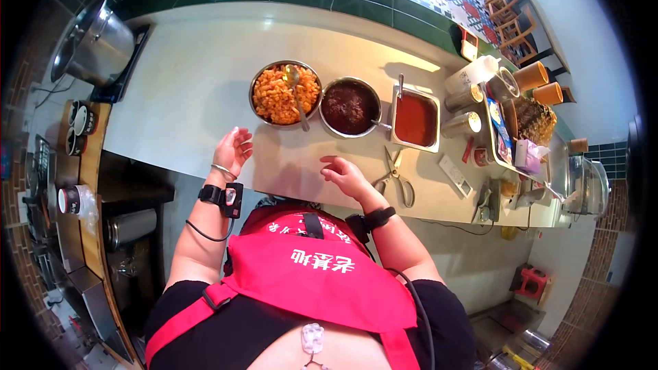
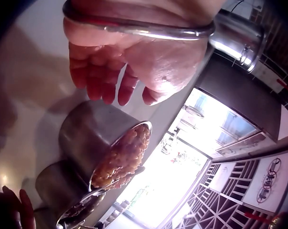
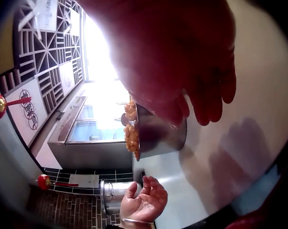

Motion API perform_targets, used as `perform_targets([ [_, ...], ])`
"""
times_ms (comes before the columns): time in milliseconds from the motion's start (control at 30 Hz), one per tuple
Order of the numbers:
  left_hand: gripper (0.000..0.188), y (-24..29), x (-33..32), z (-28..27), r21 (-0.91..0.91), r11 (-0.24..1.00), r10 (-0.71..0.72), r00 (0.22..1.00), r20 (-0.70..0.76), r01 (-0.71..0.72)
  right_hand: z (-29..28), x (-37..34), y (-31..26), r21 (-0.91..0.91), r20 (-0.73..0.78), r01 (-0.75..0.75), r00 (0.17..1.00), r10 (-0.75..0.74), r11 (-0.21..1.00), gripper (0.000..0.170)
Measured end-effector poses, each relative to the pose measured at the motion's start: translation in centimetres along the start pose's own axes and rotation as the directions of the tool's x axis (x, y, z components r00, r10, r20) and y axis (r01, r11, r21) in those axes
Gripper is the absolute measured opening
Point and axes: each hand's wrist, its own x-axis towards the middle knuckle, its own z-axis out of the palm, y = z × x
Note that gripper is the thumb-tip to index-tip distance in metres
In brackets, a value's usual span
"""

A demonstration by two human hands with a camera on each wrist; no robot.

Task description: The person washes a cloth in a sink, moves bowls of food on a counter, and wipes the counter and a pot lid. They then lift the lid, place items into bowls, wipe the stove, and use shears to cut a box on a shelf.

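So the metal pot [image 2: 89, 129] of orange chunks [image 1: 267, 96] sits on the counter [image 1: 178, 75], just past the left hand's [image 1: 235, 149] fingertips, not touching. That hand's empty, fingers loosely bent. The right hand [image 1: 345, 175] is loose and empty too, near the pot of dark sauce [image 1: 345, 108] but clear of it. From the right wrist, that hand's really shadowy and blocks part of the chunk pot; what's in the sauce is hard to make out.

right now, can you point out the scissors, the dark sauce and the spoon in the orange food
Scissors [image 1: 395, 173], head view: the pivot.
Dark sauce [image 1: 348, 107], head view: middle of its surface.
Spoon [image 1: 298, 100], head view: its handle.
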Motion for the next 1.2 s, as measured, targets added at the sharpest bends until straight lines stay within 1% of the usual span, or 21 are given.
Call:
perform_targets([
  [67, 0.026, 0.7, 0.5, -0.2, 0.012, 1.000, -0.008, 1.000, 0.010, 0.008, 0.5, 0.6, -0.8, 0.153, 0.024, -0.061, 0.998, 0.058, 0.986, 0.038],
  [133, 0.031, 1.3, 1.5, -0.3, 0.028, 0.999, -0.020, 0.998, 0.065, 0.018, 0.8, 0.9, -0.9, 0.154, 0.003, -0.067, 0.998, 0.067, 0.986, 0.038],
  [200, 0.031, 2.2, 2.5, -0.2, 0.049, 0.998, -0.048, 0.994, 0.103, 0.043, 0.9, 0.9, -1.1, 0.160, -0.045, -0.076, 0.995, 0.084, 0.984, 0.039],
  [267, 0.031, 2.8, 3.8, -0.2, 0.071, 0.995, -0.086, 0.985, 0.150, 0.076, 1.0, 0.5, -1.4, 0.231, -0.086, -0.136, 0.983, 0.160, 0.963, 0.039],
  [333, 0.031, 3.4, 5.0, -0.8, 0.102, 0.992, -0.095, 0.982, 0.163, 0.079, 1.3, -0.1, -1.1, 0.286, -0.171, -0.140, 0.966, 0.195, 0.948, 0.037],
  [400, 0.030, 4.1, 5.5, -1.1, 0.128, 0.987, -0.117, 0.976, 0.183, 0.095, 1.5, -0.7, -1.1, 0.505, -0.335, -0.091, 0.896, 0.292, 0.859, 0.038],
  [433, 0.029, 4.3, 5.8, -1.7, 0.129, 0.987, -0.123, 0.975, 0.185, 0.100, 1.4, -0.8, -0.6, 0.561, -0.384, -0.053, 0.868, 0.316, 0.826, 0.035],
  [467, 0.028, 4.5, 6.0, -2.3, 0.127, 0.986, -0.127, 0.974, 0.186, 0.104, 1.3, -0.8, -0.8, 0.557, -0.400, -0.051, 0.858, 0.321, 0.829, 0.035],
  [533, 0.026, 4.7, 6.1, -3.5, 0.143, 0.983, -0.142, 0.971, 0.192, 0.115, 0.9, -0.6, -1.3, 0.667, -0.488, 0.007, 0.760, 0.430, 0.745, 0.031],
  [567, 0.025, 4.6, 6.1, -4.3, 0.128, 0.982, -0.163, 0.971, 0.175, 0.141, 0.7, -0.5, -1.4, 0.700, -0.507, 0.053, 0.739, 0.443, 0.712, 0.024],
  [600, 0.023, 4.6, 6.2, -5.1, 0.116, 0.979, -0.183, 0.970, 0.158, 0.166, 0.4, -0.3, -1.6, 0.700, -0.517, 0.061, 0.731, 0.445, 0.712, 0.024],
  [667, 0.022, 4.6, 6.3, -6.4, 0.132, 0.976, -0.194, 0.970, 0.150, 0.175, -0.3, 0.2, -1.9, 0.754, -0.555, 0.193, 0.698, 0.453, 0.627, 0.021],
  [700, 0.022, 4.7, 6.2, -7.0, 0.138, 0.972, -0.206, 0.970, 0.130, 0.188, -0.6, 0.5, -2.0, 0.753, -0.562, 0.201, 0.692, 0.453, 0.626, 0.021],
  [800, 0.022, 4.7, 5.6, -8.0, 0.157, 0.968, -0.212, 0.973, 0.087, 0.197, -1.4, 1.3, -2.2, 0.808, -0.553, 0.313, 0.697, 0.457, 0.500, 0.015],
  [833, 0.022, 4.7, 5.6, -8.4, 0.146, 0.969, -0.214, 0.974, 0.079, 0.201, -1.5, 1.7, -2.2, 0.811, -0.555, 0.327, 0.693, 0.461, 0.485, 0.013],
  [933, 0.021, 4.6, 5.5, -8.3, 0.125, 0.971, -0.211, 0.975, 0.069, 0.201, -2.1, 2.9, -2.2, 0.812, -0.555, 0.328, 0.691, 0.463, 0.482, 0.012],
  [967, 0.021, 4.5, 5.4, -8.3, 0.120, 0.972, -0.213, 0.975, 0.063, 0.204, -2.0, 3.1, -3.0, 0.798, -0.573, 0.323, 0.668, 0.474, 0.509, 0.011],
  [1067, 0.021, 4.1, 5.0, -8.5, 0.109, 0.973, -0.209, 0.976, 0.054, 0.203, -2.0, 3.9, -2.6, 0.752, -0.616, 0.335, 0.663, 0.424, 0.568, 0.009],
  [1100, 0.021, 4.0, 4.9, -8.5, 0.106, 0.974, -0.208, 0.977, 0.051, 0.201, -1.9, 4.0, -2.6, 0.753, -0.614, 0.332, 0.666, 0.424, 0.568, 0.009],
  [1167, 0.021, 3.9, 4.5, -8.6, 0.111, 0.974, -0.202, 0.978, 0.046, 0.196, -1.7, 4.3, -2.7, 0.708, -0.665, 0.328, 0.609, 0.433, 0.625, 0.007],
  [1200, 0.021, 3.8, 4.4, -8.9, 0.108, 0.975, -0.202, 0.979, 0.042, 0.196, -1.7, 4.3, -2.4, 0.709, -0.662, 0.325, 0.612, 0.433, 0.626, 0.007],
])
